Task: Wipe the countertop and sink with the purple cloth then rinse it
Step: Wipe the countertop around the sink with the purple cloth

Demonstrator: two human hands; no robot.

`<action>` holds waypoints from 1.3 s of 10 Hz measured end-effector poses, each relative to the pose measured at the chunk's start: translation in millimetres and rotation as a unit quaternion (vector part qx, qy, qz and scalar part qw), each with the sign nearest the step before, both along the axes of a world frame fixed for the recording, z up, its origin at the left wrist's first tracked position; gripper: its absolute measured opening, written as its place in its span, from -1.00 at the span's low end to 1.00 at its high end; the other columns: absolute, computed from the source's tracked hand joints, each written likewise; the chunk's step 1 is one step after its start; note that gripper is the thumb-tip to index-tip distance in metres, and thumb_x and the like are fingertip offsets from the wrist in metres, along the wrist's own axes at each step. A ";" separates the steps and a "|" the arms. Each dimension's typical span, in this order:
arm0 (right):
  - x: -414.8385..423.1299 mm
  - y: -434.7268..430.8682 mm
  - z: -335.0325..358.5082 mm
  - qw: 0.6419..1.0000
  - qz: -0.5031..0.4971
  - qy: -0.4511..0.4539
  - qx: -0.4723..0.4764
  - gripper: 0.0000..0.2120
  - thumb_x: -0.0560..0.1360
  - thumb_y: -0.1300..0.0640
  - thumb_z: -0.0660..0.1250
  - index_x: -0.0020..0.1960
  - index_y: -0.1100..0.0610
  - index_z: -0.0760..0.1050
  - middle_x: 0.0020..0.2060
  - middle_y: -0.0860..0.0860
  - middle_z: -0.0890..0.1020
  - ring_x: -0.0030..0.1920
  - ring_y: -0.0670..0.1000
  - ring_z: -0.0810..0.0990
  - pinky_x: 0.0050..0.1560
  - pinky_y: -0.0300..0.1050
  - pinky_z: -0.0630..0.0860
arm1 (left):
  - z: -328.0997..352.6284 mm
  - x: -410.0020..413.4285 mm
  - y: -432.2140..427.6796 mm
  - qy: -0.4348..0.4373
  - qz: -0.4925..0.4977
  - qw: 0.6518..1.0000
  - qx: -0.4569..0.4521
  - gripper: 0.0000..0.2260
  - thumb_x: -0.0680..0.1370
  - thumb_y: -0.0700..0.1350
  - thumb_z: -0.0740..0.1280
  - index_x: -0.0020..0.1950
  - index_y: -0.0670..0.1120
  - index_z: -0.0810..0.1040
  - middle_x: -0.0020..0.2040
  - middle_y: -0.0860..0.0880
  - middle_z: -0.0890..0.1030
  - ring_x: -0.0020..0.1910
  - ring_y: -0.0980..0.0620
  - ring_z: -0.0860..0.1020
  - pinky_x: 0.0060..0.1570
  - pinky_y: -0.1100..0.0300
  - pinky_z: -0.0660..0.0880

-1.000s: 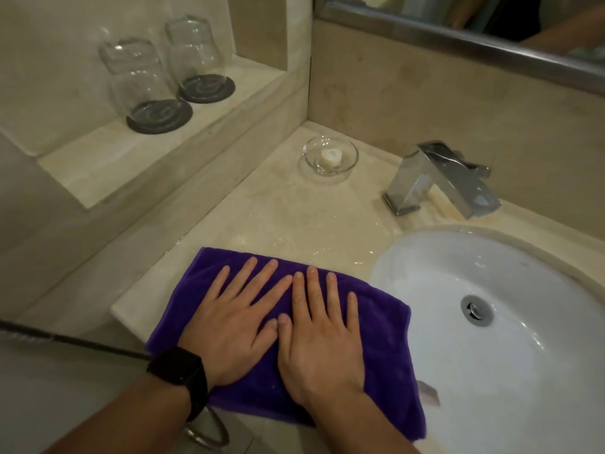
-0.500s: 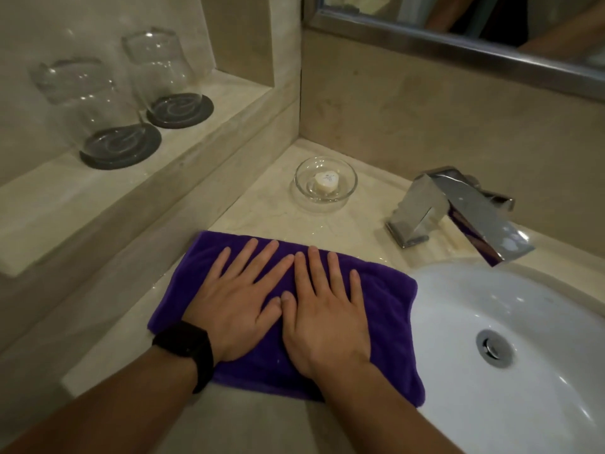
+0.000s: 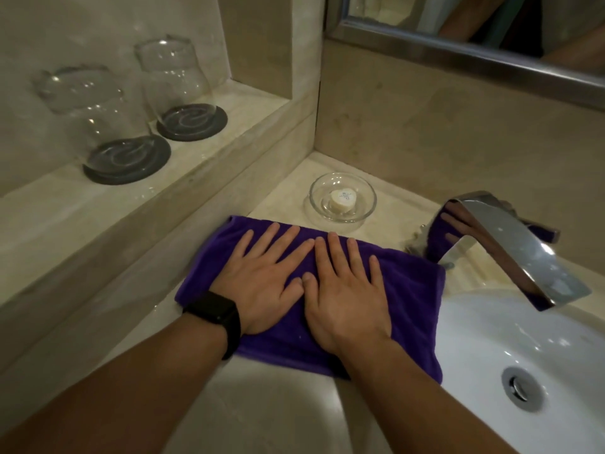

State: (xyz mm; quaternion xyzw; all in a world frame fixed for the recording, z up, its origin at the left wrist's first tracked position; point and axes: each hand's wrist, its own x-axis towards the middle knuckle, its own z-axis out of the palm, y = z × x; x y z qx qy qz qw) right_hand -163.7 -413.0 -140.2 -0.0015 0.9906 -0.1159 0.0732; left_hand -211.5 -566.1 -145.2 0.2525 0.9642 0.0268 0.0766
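The purple cloth (image 3: 409,290) is a deep violet, soft, plush-looking rectangle folded flat. It lies on the beige stone countertop (image 3: 278,404), left of the white sink (image 3: 507,339), with its right edge at the basin's rim. Its far edge runs just near of a small glass dish (image 3: 368,208) that holds a pale, heart-shaped soap (image 3: 342,201). Its far right corner comes close to the base of the chrome faucet (image 3: 510,250), whose polished face mirrors the purple and some fingers.

Both hands lie palm down on the cloth, side by side. The left hand (image 3: 262,283) has its 4 fingers (image 3: 271,237) straight and fanned apart, pointing far and slightly right. The right hand (image 3: 347,299) has its fingers straight and closer together, pointing far. The 2 thumbs meet near the cloth's middle. Neither hand curls round or pinches the fabric; they press flat on top of it. A black watch (image 3: 212,314) sits on the left wrist.

On the raised ledge (image 3: 65,208) to the left, 2 clear glasses (image 3: 88,106) (image 3: 173,73) stand upside down, each on a dark round coaster (image 3: 137,162). The sink's metal drain (image 3: 520,388) shows at the near right. A metal-framed mirror (image 3: 458,50) hangs on the far wall.
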 end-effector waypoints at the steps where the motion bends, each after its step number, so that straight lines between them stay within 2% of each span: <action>1: -7.2 1.9 0.1 1.000 0.000 0.000 -0.001 -0.43 0.65 -0.16 -0.25 0.60 -0.03 -0.29 0.58 -0.07 -0.26 0.56 0.00 -0.34 0.53 0.14 -0.31 | -0.4 -7.9 2.1 0.000 -0.002 1.000 0.001 -0.41 0.50 0.24 -0.27 0.53 0.24 -0.30 0.61 0.11 -0.22 0.57 0.05 -0.24 0.53 -0.09 -0.22; 4: -35.3 11.0 -0.7 1.000 -0.004 0.001 -0.005 -0.42 0.64 -0.16 -0.26 0.61 -0.01 -0.28 0.60 -0.04 -0.20 0.57 0.03 -0.32 0.53 0.16 -0.30 | 2.7 -37.1 12.6 -0.005 -0.004 1.000 -0.007 -0.38 0.49 0.25 -0.28 0.56 0.21 -0.25 0.60 0.12 -0.23 0.56 0.08 -0.27 0.53 -0.05 -0.26; 6: -57.1 23.1 -2.1 1.000 0.008 0.004 -0.012 -0.42 0.65 -0.15 -0.25 0.61 0.00 -0.27 0.61 -0.04 -0.18 0.57 0.04 -0.31 0.53 0.17 -0.31 | 5.5 -56.3 22.9 -0.012 -0.002 1.000 -0.006 -0.37 0.49 0.27 -0.28 0.57 0.21 -0.24 0.59 0.14 -0.24 0.55 0.10 -0.29 0.49 0.05 -0.32; 8: -82.4 36.9 -2.7 1.000 0.013 0.008 -0.020 -0.42 0.65 -0.14 -0.22 0.61 -0.01 -0.24 0.61 -0.04 -0.15 0.58 0.04 -0.28 0.53 0.20 -0.29 | 5.1 -76.5 37.6 -0.021 0.021 1.000 0.001 -0.48 0.64 0.18 -0.10 0.57 0.22 -0.23 0.59 0.14 -0.23 0.55 0.11 -0.29 0.48 0.09 -0.34; 10: -93.3 43.8 -0.1 1.000 0.025 0.006 -0.017 -0.43 0.66 -0.14 -0.19 0.62 -0.03 -0.21 0.61 -0.08 -0.15 0.58 0.04 -0.27 0.53 0.21 -0.28 | 3.8 -80.7 44.3 -0.019 0.041 0.999 0.004 -0.49 0.66 0.15 -0.08 0.55 0.23 -0.24 0.60 0.14 -0.23 0.56 0.09 -0.26 0.52 0.04 -0.27; 13: -73.1 37.9 -1.8 1.000 0.026 0.002 0.009 -0.42 0.65 -0.16 -0.25 0.61 -0.03 -0.24 0.60 -0.05 -0.21 0.58 0.05 -0.27 0.54 0.18 -0.27 | 4.6 -60.0 39.6 -0.012 0.042 0.999 -0.006 -0.48 0.65 0.15 -0.09 0.57 0.19 -0.22 0.61 0.09 -0.21 0.57 0.05 -0.24 0.53 -0.03 -0.24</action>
